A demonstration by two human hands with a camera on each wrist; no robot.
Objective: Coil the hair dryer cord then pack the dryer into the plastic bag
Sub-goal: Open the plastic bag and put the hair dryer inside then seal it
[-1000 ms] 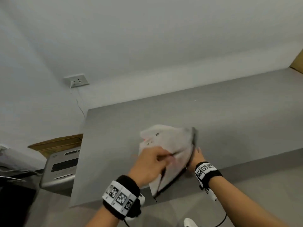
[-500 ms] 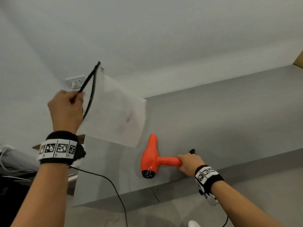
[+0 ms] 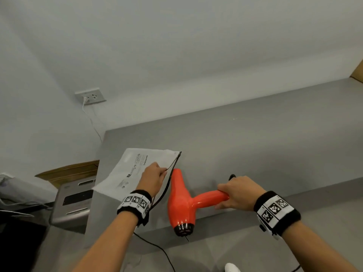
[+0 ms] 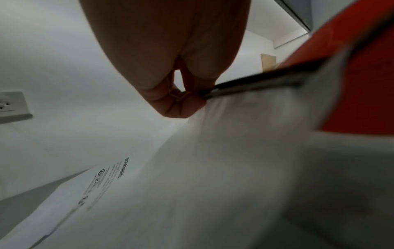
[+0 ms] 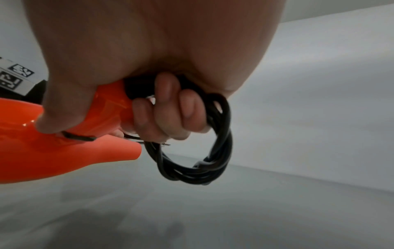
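Note:
My right hand (image 3: pixel 237 193) grips the handle of the orange hair dryer (image 3: pixel 181 201), held above the near edge of the grey table (image 3: pixel 255 146). In the right wrist view the same hand (image 5: pixel 162 107) also holds the coiled black cord (image 5: pixel 204 151) against the handle of the dryer (image 5: pixel 64 148). My left hand (image 3: pixel 155 177) pinches the black-edged mouth of the white plastic bag (image 3: pixel 129 171), just left of the dryer's nozzle. In the left wrist view, the fingers (image 4: pixel 181 101) pinch the bag's black rim; the bag (image 4: pixel 192 185) shows a printed warning, and the dryer (image 4: pixel 362 84) is close at right.
A wall socket (image 3: pixel 90 96) with a white plug and cable sits on the wall at left. A grey appliance (image 3: pixel 70 203) and a cardboard box (image 3: pixel 68 171) stand left of the table. Another cardboard piece (image 3: pixel 358 73) is at the far right.
My left hand has brought the bag down from high on the left to beside the dryer's nozzle. My right hand has lifted the dryer and drawn it nearer.

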